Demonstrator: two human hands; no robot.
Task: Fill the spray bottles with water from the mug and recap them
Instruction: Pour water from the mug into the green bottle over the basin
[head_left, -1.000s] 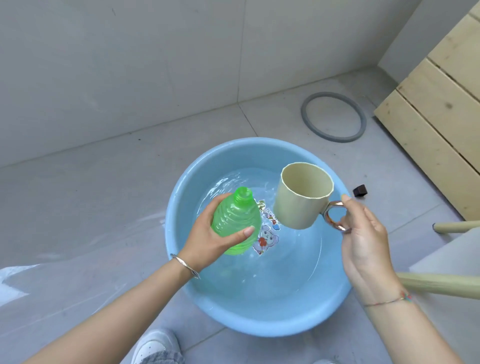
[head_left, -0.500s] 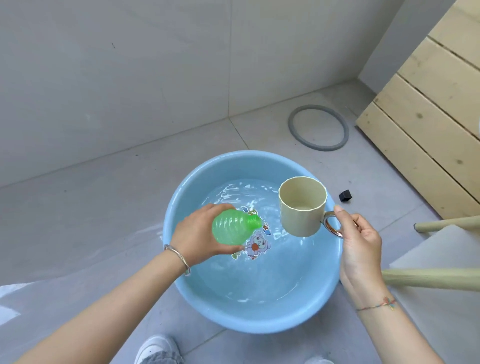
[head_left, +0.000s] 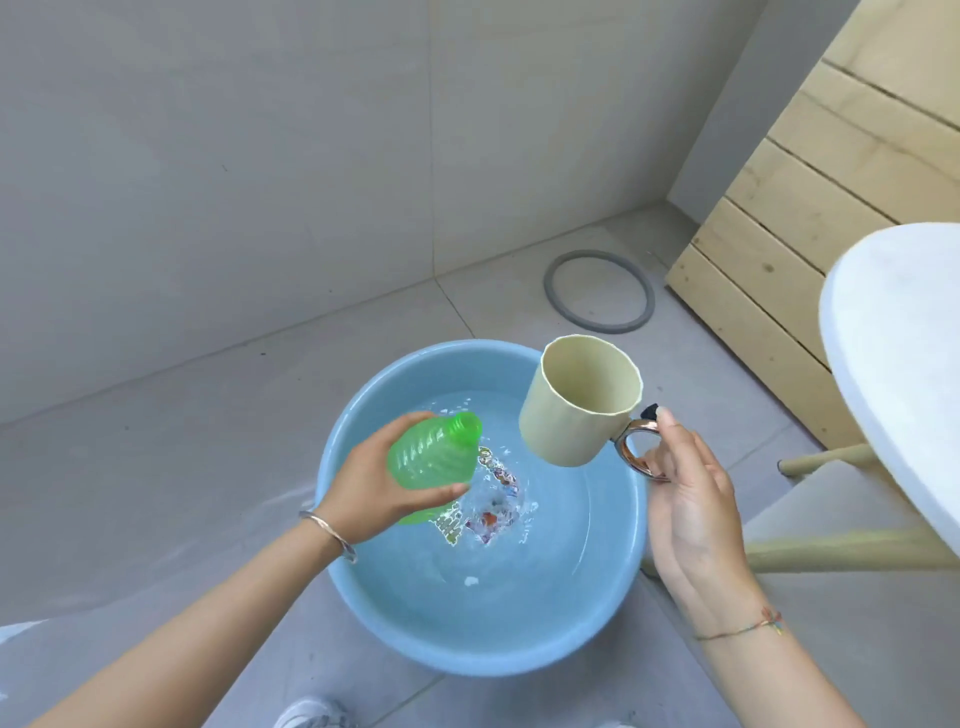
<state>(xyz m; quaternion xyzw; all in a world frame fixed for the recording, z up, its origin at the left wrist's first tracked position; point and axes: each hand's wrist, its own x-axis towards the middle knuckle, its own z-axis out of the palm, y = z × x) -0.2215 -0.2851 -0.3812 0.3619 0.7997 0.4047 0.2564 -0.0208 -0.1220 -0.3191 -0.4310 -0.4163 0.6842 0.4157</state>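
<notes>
Though tilted, bottle (head_left: 431, 457) clear of mug (head_left: 571, 423)

The bottle (head_left: 431, 457) is seen in translucent bright green, patterned with fine horizontal ribs. The mug (head_left: 582, 410) is coloured pale cream, its handle (head_left: 636, 452) a shiny copper tone. The basin (head_left: 519, 639) is light blue, and a multicoloured cartoon print (head_left: 488, 514) is shown on its bottom. A grey ring (head_left: 605, 327) is set against pale grey tiles (head_left: 156, 467).

Only one cam, a wide-angle head-worn one looking forward and down, close over the left hand (head_left: 363, 501) and right hand (head_left: 688, 504) above a blue basin (head_left: 467, 657).
</notes>
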